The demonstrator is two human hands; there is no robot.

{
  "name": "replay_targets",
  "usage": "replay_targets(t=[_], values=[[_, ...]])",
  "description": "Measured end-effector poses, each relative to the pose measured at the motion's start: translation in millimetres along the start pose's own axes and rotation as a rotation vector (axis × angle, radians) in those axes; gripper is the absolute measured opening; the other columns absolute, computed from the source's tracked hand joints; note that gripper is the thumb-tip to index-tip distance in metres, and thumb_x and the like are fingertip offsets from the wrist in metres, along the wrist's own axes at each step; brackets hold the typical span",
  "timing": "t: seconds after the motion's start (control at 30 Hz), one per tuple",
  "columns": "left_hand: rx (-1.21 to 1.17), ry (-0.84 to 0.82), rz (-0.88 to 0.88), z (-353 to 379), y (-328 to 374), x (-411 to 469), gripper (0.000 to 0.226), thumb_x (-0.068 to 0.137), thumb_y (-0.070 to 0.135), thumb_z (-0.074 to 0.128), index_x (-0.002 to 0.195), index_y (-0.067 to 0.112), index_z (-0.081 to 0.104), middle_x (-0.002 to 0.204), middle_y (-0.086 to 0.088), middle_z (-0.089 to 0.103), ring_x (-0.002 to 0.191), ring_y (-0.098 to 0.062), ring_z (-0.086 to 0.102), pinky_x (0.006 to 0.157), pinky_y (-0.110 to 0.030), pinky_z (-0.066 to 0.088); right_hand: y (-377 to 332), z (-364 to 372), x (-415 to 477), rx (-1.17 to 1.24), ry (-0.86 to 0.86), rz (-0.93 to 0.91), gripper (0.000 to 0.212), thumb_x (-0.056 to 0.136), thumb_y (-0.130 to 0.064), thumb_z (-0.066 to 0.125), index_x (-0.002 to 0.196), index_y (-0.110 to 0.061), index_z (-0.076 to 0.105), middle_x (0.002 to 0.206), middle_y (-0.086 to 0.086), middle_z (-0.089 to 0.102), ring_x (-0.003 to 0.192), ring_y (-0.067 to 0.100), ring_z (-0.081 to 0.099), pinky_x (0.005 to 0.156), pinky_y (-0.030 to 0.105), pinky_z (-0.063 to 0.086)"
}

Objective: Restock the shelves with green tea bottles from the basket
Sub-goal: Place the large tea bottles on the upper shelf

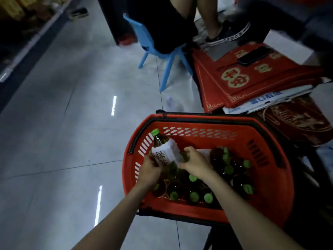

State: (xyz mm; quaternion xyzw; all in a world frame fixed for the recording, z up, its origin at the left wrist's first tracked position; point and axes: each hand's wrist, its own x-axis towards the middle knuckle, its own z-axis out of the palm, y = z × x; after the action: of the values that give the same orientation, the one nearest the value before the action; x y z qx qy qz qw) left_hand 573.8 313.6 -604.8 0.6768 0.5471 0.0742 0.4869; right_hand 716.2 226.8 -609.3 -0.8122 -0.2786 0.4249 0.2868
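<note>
While both hands reach into it, the red basket (270, 201) sits low in the aisle on a gray tiled floor (63, 141), its black handle (203, 115) folded along the far rim.

Lifted bottle (164, 150): green tea, green cap, white label with a green character; tilted, cap toward the basket's far left corner, body above the other bottles. Left hand (150, 170): fingers curled round its lower part. Right hand (195, 164): fingers bent over the label's right edge, touching the bottle; whether they also grip something beneath cannot be told.

Remaining bottles (193, 195): many, standing upright in the basket, green caps up, dark liquid; grouped along the near side and the right side.

Beyond the basket, right: a stack of red mats (252, 80) with gold characters, a dark phone (254, 55) lying on top.

Farther back: a blue plastic chair (144, 40); another person's bare legs (209, 17) beside it.

Far left: dim shelves (21, 18), contents not readable.
</note>
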Motion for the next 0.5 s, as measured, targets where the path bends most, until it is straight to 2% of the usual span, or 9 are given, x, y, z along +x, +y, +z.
replay_targets(t=[0.07,0.1,0.17,0.23,0.3,0.4,0.5], values=[[0.014,0.017,-0.001,7,-10,15,0.056,0.082,0.014,0.072,0.130,0.019,0.044,0.096,0.009,0.059,0.092,-0.020,0.065,0.068,-0.029,0.053,5,11,14,0.018,-0.045,0.019,0.082,0.080,-0.020,0.075,0.148,-0.019,0.031,0.144,0.006,0.048,0.129,0.023,0.047,0.089,0.026,0.041],[0.008,0.010,0.001,9,-14,21,0.059,0.082,0.013,0.070,0.133,0.021,0.041,0.098,0.009,0.058,0.092,-0.019,0.066,0.068,-0.027,0.052,7,14,20,0.027,-0.059,0.017,0.086,0.080,-0.016,0.076,0.151,-0.019,0.027,0.148,0.006,0.043,0.133,0.024,0.043,0.090,0.025,0.038],[-0.002,-0.044,0.013,11,-19,31,0.058,0.083,0.005,0.066,0.131,0.025,0.042,0.099,0.011,0.059,0.090,-0.016,0.066,0.068,-0.026,0.054,7,17,28,-0.001,-0.074,-0.012,0.095,0.079,-0.013,0.077,0.154,-0.019,0.019,0.152,0.006,0.036,0.139,0.024,0.035,0.096,0.025,0.035],[-0.055,-0.070,0.010,12,-28,40,0.057,0.082,-0.005,0.060,0.132,0.018,0.045,0.105,0.005,0.063,0.097,-0.022,0.066,0.074,-0.035,0.058,8,23,33,0.000,-0.094,-0.051,0.099,0.077,-0.010,0.079,0.154,-0.019,0.017,0.152,0.003,0.036,0.140,0.022,0.034,0.098,0.024,0.033],[-0.113,-0.046,0.018,13,-34,44,0.054,0.084,-0.012,0.054,0.131,0.013,0.047,0.109,-0.001,0.063,0.099,-0.021,0.066,0.071,-0.031,0.059,13,29,38,0.059,-0.098,-0.076,0.101,0.075,-0.006,0.080,0.154,-0.022,0.018,0.147,-0.003,0.042,0.137,0.017,0.039,0.098,0.023,0.036],[-0.093,0.009,0.082,14,-34,44,0.040,0.087,-0.009,0.058,0.116,0.017,0.051,0.111,-0.003,0.062,0.101,-0.015,0.062,0.066,-0.019,0.055,23,31,41,0.151,-0.055,-0.065,0.087,0.075,-0.004,0.080,0.146,-0.022,0.034,0.134,-0.007,0.052,0.127,0.011,0.047,0.090,0.023,0.039],[-0.133,-0.003,0.128,18,-28,39,0.037,0.086,-0.009,0.061,0.114,0.014,0.052,0.101,-0.003,0.060,0.088,-0.011,0.065,0.059,-0.016,0.054,34,35,41,0.193,-0.017,-0.058,0.066,0.079,-0.006,0.077,0.137,-0.018,0.047,0.132,-0.001,0.058,0.123,0.015,0.052,0.089,0.024,0.040]])
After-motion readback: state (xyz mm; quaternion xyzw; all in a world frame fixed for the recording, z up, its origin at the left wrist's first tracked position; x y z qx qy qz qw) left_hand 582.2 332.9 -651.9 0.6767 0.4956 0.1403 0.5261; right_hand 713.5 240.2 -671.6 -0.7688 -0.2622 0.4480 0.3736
